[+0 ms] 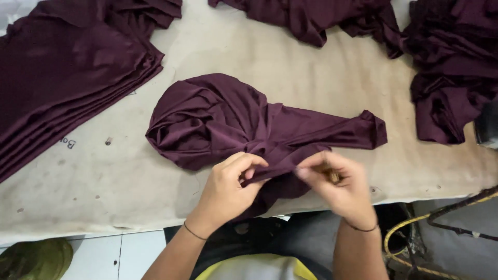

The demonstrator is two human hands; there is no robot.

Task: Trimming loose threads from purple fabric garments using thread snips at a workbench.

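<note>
A crumpled dark maroon fabric piece [228, 122] lies on the beige paper-covered table [104, 171], spreading from the centre to the right. My left hand [228, 189] pinches its near edge at the table's front. My right hand [337, 184] grips the same edge a little to the right, fingers closed around the cloth and a small brownish object that is blurred. Both wrists wear thin dark bands.
A neat stack of folded maroon fabric [62, 72] fills the far left. Loose maroon heaps lie at the back centre [316, 18] and far right [456, 67]. A yellow and black hose [415, 228] hangs below the table at right; an olive bundle [33, 259] sits bottom left.
</note>
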